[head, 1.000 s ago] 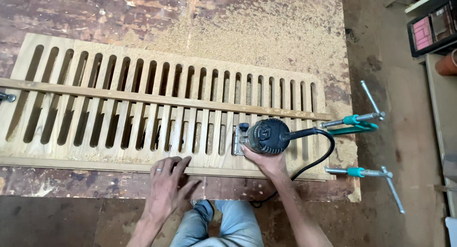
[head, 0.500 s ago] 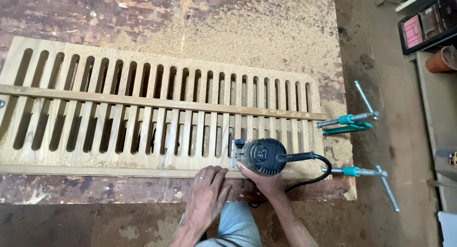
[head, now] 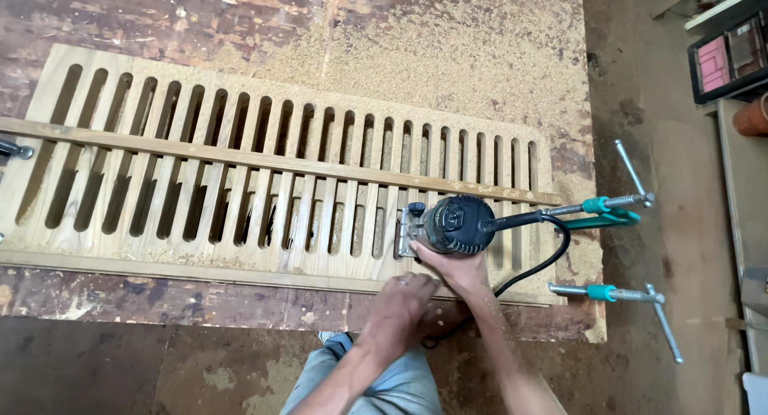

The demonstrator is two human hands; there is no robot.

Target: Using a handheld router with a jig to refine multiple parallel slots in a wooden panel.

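Note:
A long wooden panel (head: 200, 183) cut with several parallel slots lies on a worn workbench. A thin wooden guide strip (head: 240, 157) runs lengthwise across it. A black hand-held router (head: 453, 225) stands on the panel near its right end, beside the strip. My right hand (head: 456, 269) grips the router's body from below. My left hand (head: 404, 299) rests palm down on the panel's near edge, touching my right hand. The router's black cord (head: 552, 247) loops off to the right.
Two teal-handled bar clamps (head: 608, 207) (head: 612, 293) hold the panel's right end to the bench. Sawdust (head: 448, 55) covers the bench behind the panel. Another clamp end (head: 14, 149) shows at the left edge. Shelving with a red box (head: 724, 59) stands at the right.
My left hand slid right along the panel's near edge until it met my right hand. The router stayed near the right end, shifting slightly toward me along a slot.

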